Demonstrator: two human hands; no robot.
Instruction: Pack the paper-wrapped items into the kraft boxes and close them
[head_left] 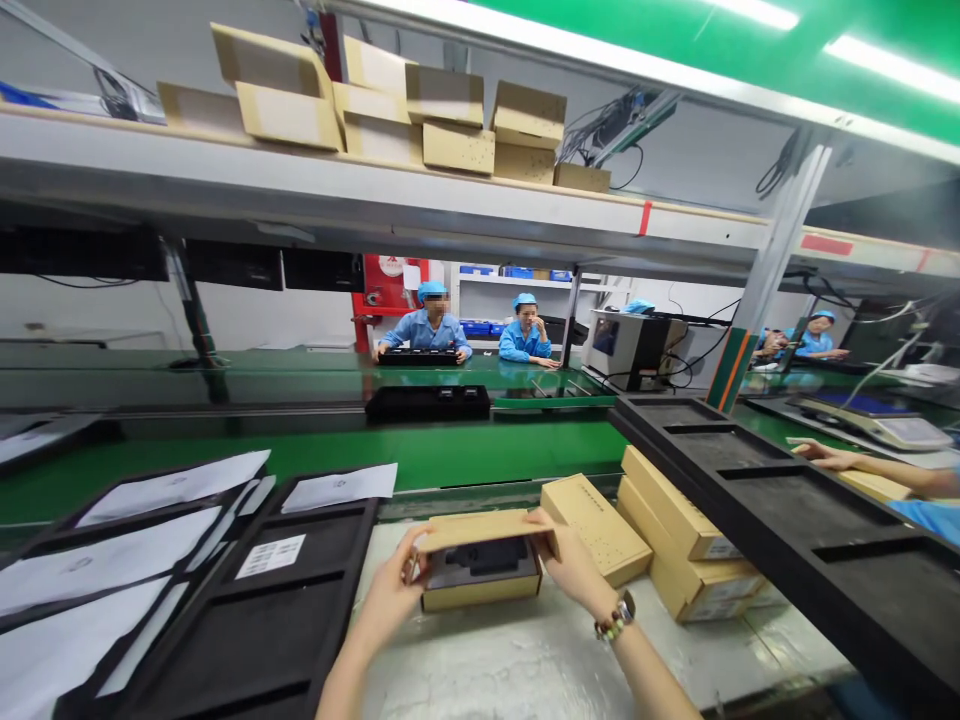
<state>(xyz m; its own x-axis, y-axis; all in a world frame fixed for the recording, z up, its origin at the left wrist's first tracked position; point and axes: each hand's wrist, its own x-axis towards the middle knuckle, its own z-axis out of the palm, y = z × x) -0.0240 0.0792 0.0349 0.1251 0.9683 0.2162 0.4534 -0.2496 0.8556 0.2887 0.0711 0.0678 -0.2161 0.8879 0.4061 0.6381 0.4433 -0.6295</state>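
Note:
A small cardboard box (480,592) rests on the foil-covered bench in front of me, its lid (480,528) half raised over a black item (480,560) inside. My left hand (394,590) grips the box's left end, fingers curled on the lid's corner. My right hand (570,562), with a bead bracelet and watch at the wrist, holds the lid's right edge and the box's right side.
Closed cardboard boxes (600,528) lie and stack (686,550) to the right. Black trays (255,620) with white paper sheets (105,560) fill the left; a long black tray (787,510) runs along the right. A green conveyor (450,450) carries a black device (427,402). Co-workers sit beyond; another person's hand (825,456) reaches in at right.

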